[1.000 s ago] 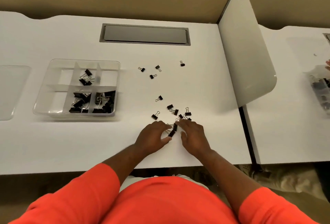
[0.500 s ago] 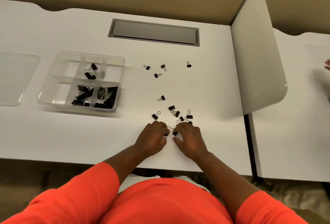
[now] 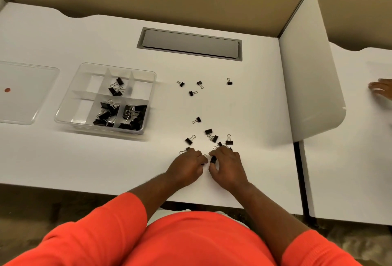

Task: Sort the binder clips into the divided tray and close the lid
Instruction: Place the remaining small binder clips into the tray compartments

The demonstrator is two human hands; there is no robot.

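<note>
A clear divided tray stands at the left of the white desk, with black binder clips in a rear middle compartment and more in two front compartments. Its clear lid lies flat further left. Several loose clips are scattered on the desk: some far back, one alone, a cluster just beyond my fingers. My right hand pinches a black clip near the front edge. My left hand is curled close beside it, fingertips by the clip's wire handle; its grip is hidden.
A grey cable hatch is set into the back of the desk. A white divider panel stands upright along the right side. Another person's hand rests on the neighbouring desk. The desk's front edge runs just under my wrists.
My hands have drawn closer together around the clip and stayed at the same spot. The camera has tilted up, showing more of the back wall.
</note>
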